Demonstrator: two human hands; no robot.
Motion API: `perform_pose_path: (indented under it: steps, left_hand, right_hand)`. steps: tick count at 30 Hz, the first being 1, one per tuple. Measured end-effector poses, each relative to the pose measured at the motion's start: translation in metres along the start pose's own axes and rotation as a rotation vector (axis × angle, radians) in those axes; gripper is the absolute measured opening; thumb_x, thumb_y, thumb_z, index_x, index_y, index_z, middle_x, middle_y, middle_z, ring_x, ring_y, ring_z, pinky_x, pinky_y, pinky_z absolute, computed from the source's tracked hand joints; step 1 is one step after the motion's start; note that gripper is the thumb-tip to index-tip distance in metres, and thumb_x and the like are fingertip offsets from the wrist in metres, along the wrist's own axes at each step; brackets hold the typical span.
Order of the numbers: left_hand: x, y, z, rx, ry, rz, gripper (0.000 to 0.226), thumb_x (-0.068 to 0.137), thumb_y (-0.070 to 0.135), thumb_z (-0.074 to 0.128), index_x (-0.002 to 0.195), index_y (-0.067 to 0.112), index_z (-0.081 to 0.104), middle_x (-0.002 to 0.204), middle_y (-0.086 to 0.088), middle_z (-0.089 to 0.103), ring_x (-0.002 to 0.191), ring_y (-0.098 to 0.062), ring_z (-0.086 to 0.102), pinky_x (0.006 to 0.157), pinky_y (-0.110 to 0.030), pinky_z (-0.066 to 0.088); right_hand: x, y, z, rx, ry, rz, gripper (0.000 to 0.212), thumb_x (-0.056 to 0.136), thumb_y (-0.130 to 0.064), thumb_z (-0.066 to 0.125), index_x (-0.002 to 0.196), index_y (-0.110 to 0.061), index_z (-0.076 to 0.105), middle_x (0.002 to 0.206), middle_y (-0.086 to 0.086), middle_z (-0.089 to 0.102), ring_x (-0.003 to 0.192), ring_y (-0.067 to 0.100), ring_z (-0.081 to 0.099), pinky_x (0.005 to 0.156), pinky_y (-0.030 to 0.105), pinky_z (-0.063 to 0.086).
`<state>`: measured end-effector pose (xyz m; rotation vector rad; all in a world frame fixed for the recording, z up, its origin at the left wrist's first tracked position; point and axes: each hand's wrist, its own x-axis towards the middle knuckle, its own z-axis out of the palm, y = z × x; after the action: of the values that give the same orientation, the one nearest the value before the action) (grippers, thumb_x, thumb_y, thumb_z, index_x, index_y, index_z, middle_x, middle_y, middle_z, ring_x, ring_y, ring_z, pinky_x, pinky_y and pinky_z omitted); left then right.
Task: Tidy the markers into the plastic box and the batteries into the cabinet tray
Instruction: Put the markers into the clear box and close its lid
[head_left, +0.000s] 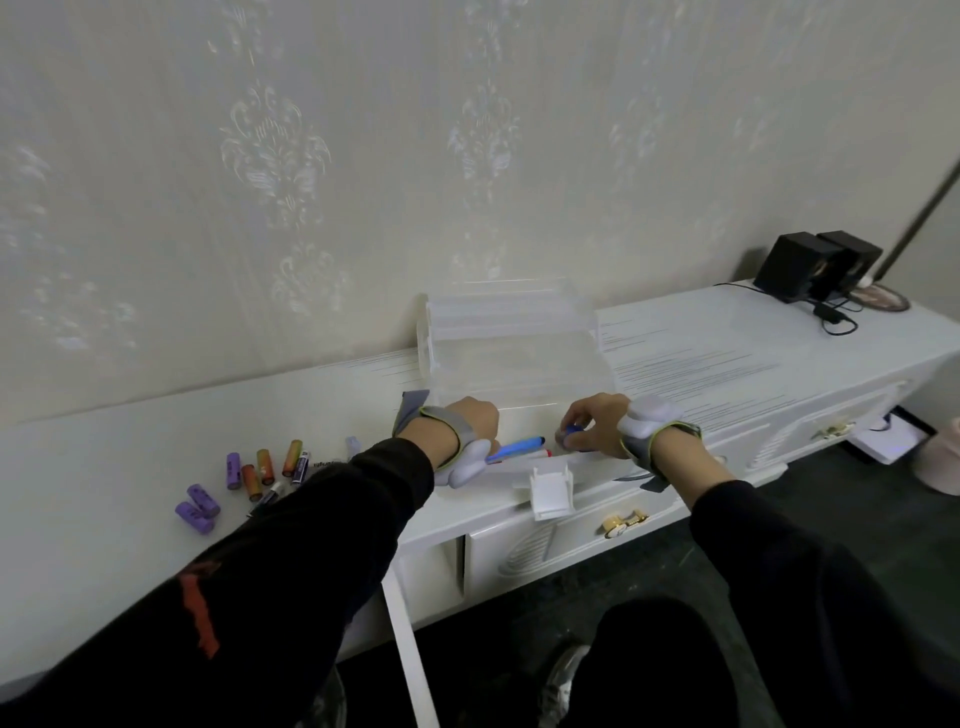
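Observation:
A clear plastic box (511, 345) stands open on the white cabinet top (727, 358), its lid raised against the wall. My left hand (467, 418) reaches into the box's front part, fingers curled over a blue marker (519, 447) that lies inside beside a red-tipped one (540, 454). My right hand (592, 421) pinches another blue marker (571, 431) at the box's right front. Several batteries, purple (200, 506) and orange (265, 465), lie loose on the cabinet top to the left of my left arm.
A white clip latch (550, 491) hangs from the box's front edge. Below are a drawer with a gold handle (623, 521) and a pulled-out white panel (410, 649). Black speakers (815, 265) with cables sit far right. A pink bin (940, 462) is on the floor.

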<state>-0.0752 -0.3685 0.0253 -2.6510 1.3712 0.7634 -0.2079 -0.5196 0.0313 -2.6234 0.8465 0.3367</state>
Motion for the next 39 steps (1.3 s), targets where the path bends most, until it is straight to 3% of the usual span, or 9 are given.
perform_pose_path:
  steps: [5,10,14,19,24,27,30,35,39]
  left_hand:
    - [-0.024,-0.002,-0.017,-0.086,0.078,0.015,0.013,0.092,0.013,0.045,0.080,0.013,0.046,0.087,-0.007,0.047,0.075,-0.022,0.043,0.062,-0.026,0.034]
    - [-0.043,-0.031,-0.036,-0.342,0.211,0.019,0.015,0.088,0.007,0.044,0.082,0.012,0.057,0.082,-0.008,0.063,0.070,-0.024,0.055,0.053,-0.023,0.041]
    - [-0.034,-0.057,-0.041,-0.302,0.287,-0.152,0.023,0.087,0.007,0.045,0.065,0.008,0.054,0.082,-0.013,0.064,0.074,-0.026,0.053,0.065,-0.032,0.046]
    - [-0.008,-0.081,-0.044,-0.351,0.280,-0.287,0.039,0.087,0.004,0.045,0.051,0.014,0.035,0.064,-0.004,0.045,0.068,-0.024,0.044,0.054,-0.025,0.032]
    - [0.023,-0.097,-0.034,-0.636,0.126,-0.191,0.023,0.094,0.011,0.053,0.113,0.000,0.058,0.106,-0.014,0.058,0.094,-0.024,0.058,0.091,-0.035,0.048]
    - [0.036,-0.113,-0.033,-1.111,0.038,-0.058,0.037,0.091,-0.008,0.052,0.125,0.006,0.054,0.112,-0.001,0.057,0.083,-0.008,0.062,0.079,-0.027,0.056]
    - [0.045,-0.129,-0.031,-1.227,-0.038,0.070,0.051,0.088,-0.013,0.054,0.126,0.021,0.053,0.120,0.012,0.057,0.107,-0.014,0.057,0.086,-0.029,0.052]
    - [0.055,-0.133,-0.026,-1.295,-0.085,0.113,0.053,0.086,-0.016,0.054,0.122,0.023,0.056,0.123,0.012,0.056,0.116,-0.015,0.052,0.099,-0.037,0.045]
    - [0.058,-0.134,-0.029,-1.220,-0.084,0.154,0.056,0.086,-0.017,0.053,0.116,0.029,0.059,0.124,0.013,0.058,0.097,-0.009,0.064,0.081,-0.021,0.058]
  right_hand:
    - [0.001,0.009,-0.006,0.196,0.135,0.025,0.024,0.087,-0.037,0.060,0.104,-0.023,0.067,0.105,-0.001,0.070,0.082,0.019,0.066,0.077,0.026,0.050]
    - [0.008,0.021,-0.023,0.350,0.335,0.036,0.014,0.086,-0.022,0.055,0.076,-0.028,0.063,0.091,0.004,0.075,0.054,0.010,0.064,0.053,0.019,0.047]
    - [0.024,0.032,-0.035,0.412,0.462,0.165,0.013,0.083,-0.024,0.052,0.079,-0.026,0.064,0.096,0.008,0.073,0.082,0.029,0.070,0.077,0.035,0.057]
    - [0.059,0.045,-0.038,0.675,0.297,0.258,0.031,0.090,-0.022,0.050,0.117,-0.008,0.059,0.108,0.013,0.063,0.088,0.030,0.060,0.072,0.036,0.049]
    - [0.083,0.058,-0.032,1.068,0.128,0.241,0.035,0.095,-0.008,0.041,0.125,0.002,0.057,0.098,0.009,0.064,0.074,0.019,0.056,0.062,0.028,0.046]
    - [0.095,0.063,-0.035,1.162,0.028,0.173,0.048,0.089,0.007,0.035,0.133,-0.003,0.052,0.111,0.009,0.060,0.089,0.021,0.058,0.069,0.028,0.045]
    - [0.107,0.072,-0.035,1.246,-0.027,0.101,0.064,0.082,0.020,0.027,0.139,-0.005,0.042,0.123,0.011,0.054,0.103,0.029,0.053,0.074,0.031,0.043]
    - [0.118,0.090,-0.019,1.378,-0.073,-0.014,0.062,0.082,0.025,0.020,0.125,-0.010,0.047,0.107,0.004,0.064,0.086,0.019,0.070,0.076,0.029,0.053]
    - [0.123,0.097,-0.011,1.450,-0.065,-0.071,0.065,0.081,0.029,0.017,0.115,-0.015,0.052,0.092,-0.003,0.072,0.071,0.012,0.074,0.064,0.021,0.057]
